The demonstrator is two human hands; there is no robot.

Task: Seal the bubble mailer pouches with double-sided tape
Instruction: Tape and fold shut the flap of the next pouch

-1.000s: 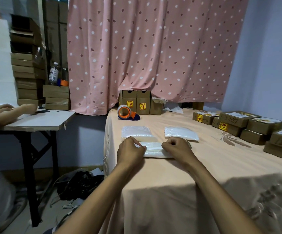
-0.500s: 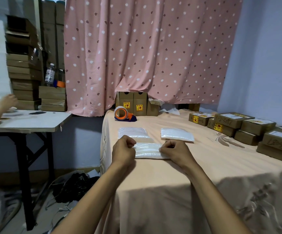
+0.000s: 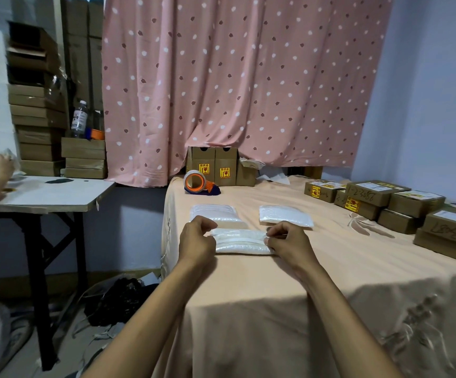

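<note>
both hands, left hand (image 3: pixel 197 240) and right hand (image 3: pixel 286 242), pinch the bubble mailer pouch (image 3: pixel 240 241) ends, fingers curled.

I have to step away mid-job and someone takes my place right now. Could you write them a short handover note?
Left hand: fingers curled, pinching the left end of the white bubble mailer pouch, which lies on the peach tablecloth.
Right hand: pinching the pouch's right end.
Behind it: what looks like a pile of white pouches on the left and a single white pouch on the right. Whether these are sealed cannot be told.
The orange tape dispenser sits at the far edge, with no hand on it.
Done: unclear.
Left: probably finish closing the held pouch, then check the others.
</note>
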